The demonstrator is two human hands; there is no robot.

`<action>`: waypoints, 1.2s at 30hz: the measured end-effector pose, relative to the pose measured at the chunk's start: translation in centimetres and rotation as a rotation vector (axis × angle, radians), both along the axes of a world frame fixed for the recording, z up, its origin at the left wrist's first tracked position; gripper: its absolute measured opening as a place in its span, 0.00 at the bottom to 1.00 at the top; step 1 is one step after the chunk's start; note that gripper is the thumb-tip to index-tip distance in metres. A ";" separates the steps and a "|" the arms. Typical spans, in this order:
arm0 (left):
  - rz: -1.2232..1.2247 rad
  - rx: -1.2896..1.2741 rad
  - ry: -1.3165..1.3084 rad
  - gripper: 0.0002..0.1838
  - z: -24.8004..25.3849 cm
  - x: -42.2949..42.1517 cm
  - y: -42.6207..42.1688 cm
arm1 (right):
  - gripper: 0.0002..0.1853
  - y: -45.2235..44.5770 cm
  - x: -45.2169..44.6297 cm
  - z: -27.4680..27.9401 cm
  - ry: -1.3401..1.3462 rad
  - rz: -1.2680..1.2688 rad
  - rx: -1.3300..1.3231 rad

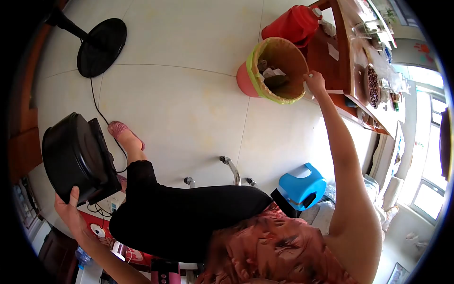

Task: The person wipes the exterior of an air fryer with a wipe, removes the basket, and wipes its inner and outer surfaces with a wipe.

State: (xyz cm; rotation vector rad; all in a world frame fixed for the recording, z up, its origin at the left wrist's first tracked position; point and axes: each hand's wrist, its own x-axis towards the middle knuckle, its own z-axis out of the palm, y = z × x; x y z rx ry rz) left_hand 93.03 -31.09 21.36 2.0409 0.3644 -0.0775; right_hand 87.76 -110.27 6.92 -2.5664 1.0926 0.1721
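Note:
Through a pinch at the rim, my right hand [316, 83] holds a pink trash can [245, 79]. The can is tilted so its mouth faces me, and a yellow-green bag [285, 100] lines it, with crumpled white tissue [273, 72] and dark waste inside. On the other side, my left hand [71, 208] grips the lower edge of a bulky black rounded appliance [71, 151], thumb on its near face and fingers partly hidden. The appliance has a flat black panel on one side; its exact kind I cannot tell.
A black round stand base [106, 52] with a cord stands on the tiled floor [179, 104]. Beside the can are a red container [293, 26] and a wooden cabinet [343, 42] with a bowl of dark beans [372, 85]. A blue stool [302, 187] sits near metal legs [231, 170].

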 end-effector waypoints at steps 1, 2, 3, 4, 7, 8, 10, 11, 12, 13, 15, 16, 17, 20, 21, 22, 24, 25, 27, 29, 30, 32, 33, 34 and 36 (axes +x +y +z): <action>0.001 0.016 -0.012 0.22 0.5 0.3 -0.7 | 0.14 -0.4 0.8 -0.3 0.022 0.014 -0.017; 0.005 0.033 -0.023 0.22 0.9 0.3 -1.2 | 0.16 -1.1 1.4 -1.0 0.013 0.022 -0.041; 0.009 0.051 -0.033 0.22 1.3 0.3 -1.5 | 0.17 -1.4 2.2 -1.7 0.006 0.032 -0.064; 0.019 0.067 -0.021 0.22 1.7 0.2 -1.6 | 0.18 -1.7 2.6 -2.3 -0.003 0.042 -0.088; 0.047 0.092 -0.004 0.22 2.6 -1.2 -1.4 | 0.23 -0.6 3.7 -0.9 0.054 0.051 -0.067; 0.043 0.087 -0.010 0.22 2.9 -1.1 -1.5 | 0.23 -0.5 4.4 -0.4 0.145 0.006 -0.026; 0.029 0.090 -0.027 0.22 3.5 -1.4 -1.9 | 0.21 -0.9 4.2 -1.5 0.037 0.154 -0.060; 0.025 0.102 -0.039 0.22 3.9 -1.7 -2.1 | 0.21 -1.0 4.0 -1.9 -0.023 0.237 -0.072; 0.028 0.120 -0.050 0.22 4.5 -2.3 -2.0 | 0.24 -1.5 3.6 -2.3 0.005 0.337 0.000; 0.037 0.239 -0.064 0.23 4.9 -3.0 -2.0 | 0.29 -2.1 3.3 -3.1 0.024 0.365 0.015; 0.085 0.166 -0.031 0.24 5.3 -4.4 -1.1 | 0.29 -0.6 2.5 -3.5 -0.016 0.282 -0.002; 0.102 0.212 -0.028 0.24 6.0 -5.0 -1.3 | 0.24 -0.4 2.9 -3.3 0.058 0.249 -0.029; 0.120 0.254 -0.020 0.24 6.4 -5.5 -1.5 | 0.27 0.3 3.0 -3.7 0.036 0.105 -0.063; 0.177 0.122 -0.044 0.24 6.7 -8.0 0.3 | 0.27 -1.5 2.6 -5.5 0.115 0.292 -0.089; 0.185 0.079 -0.060 0.24 6.8 -8.7 0.8 | 0.23 -2.5 1.9 -6.7 0.035 0.414 0.023; 0.211 0.070 -0.064 0.24 7.0 -9.5 1.2 | 0.22 -3.1 1.9 -7.5 -0.026 0.367 0.101; 0.246 0.041 -0.070 0.24 7.5 -11.1 1.8 | 0.21 -2.0 2.6 -7.5 -0.135 0.178 0.372; 0.260 0.028 -0.085 0.24 7.7 -11.9 2.0 | 0.21 -0.7 3.6 -6.4 -0.180 0.037 0.565; 0.282 -0.004 -0.106 0.24 8.1 -13.6 2.3 | 0.20 2.7 4.9 -3.5 -0.239 -0.072 0.763; 0.335 0.011 -0.109 0.26 8.7 -15.3 2.2 | 0.20 8.7 5.8 -0.6 -0.287 -0.006 0.782; 0.353 0.017 -0.121 0.26 8.9 -16.2 2.1 | 0.21 11.4 6.3 -0.2 -0.289 -0.013 0.865; 0.364 0.027 -0.154 0.27 9.3 -18.3 2.6 | 0.21 17.9 7.1 1.8 -0.227 -0.006 0.992; 0.359 0.031 -0.178 0.28 9.1 -19.4 3.2 | 0.21 22.2 7.2 3.8 -0.166 0.010 1.035; 0.356 0.034 -0.199 0.29 9.2 -20.4 3.7 | 0.20 26.6 6.6 5.4 -0.217 0.048 1.099; 0.398 -0.007 -0.215 0.30 9.5 -22.0 3.7 | 0.19 33.9 5.9 6.0 -0.313 0.320 1.156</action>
